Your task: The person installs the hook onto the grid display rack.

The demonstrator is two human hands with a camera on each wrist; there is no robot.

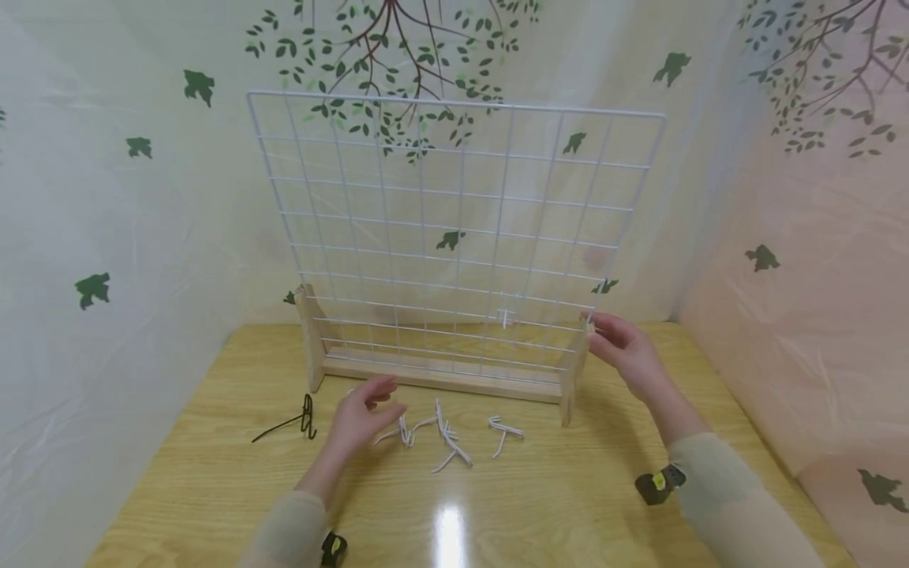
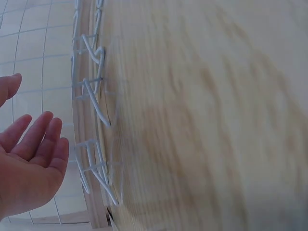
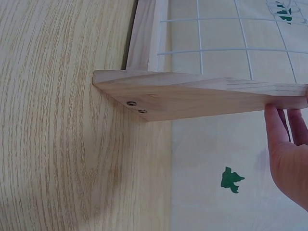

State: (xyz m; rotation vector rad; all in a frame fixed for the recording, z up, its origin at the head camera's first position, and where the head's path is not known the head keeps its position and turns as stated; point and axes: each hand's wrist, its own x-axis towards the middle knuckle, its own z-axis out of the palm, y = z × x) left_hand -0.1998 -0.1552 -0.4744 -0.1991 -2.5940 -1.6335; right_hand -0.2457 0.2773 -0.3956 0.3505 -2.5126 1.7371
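Note:
A white wire grid panel [image 1: 461, 193] stands tilted back in a wooden stand [image 1: 440, 377]. My right hand [image 1: 628, 351] holds the top end of the stand's right side piece [image 3: 202, 94], thumb and fingers at its edges. My left hand [image 1: 362, 414] is held in the air above the table, fingers relaxed and nothing in them; in the left wrist view the palm [image 2: 31, 178] shows beside white hooks [image 2: 94, 96]. On the table near it lie white wire hooks [image 1: 446, 432]. One white hook [image 1: 504, 315] hangs low on the grid, right of its middle.
A black wire hook [image 1: 305, 418] lies left of the left hand on the wooden table [image 1: 525, 513]. Another white hook [image 1: 506, 430] lies before the stand's right part. Patterned curtains [image 1: 753, 197] hang behind and beside the table.

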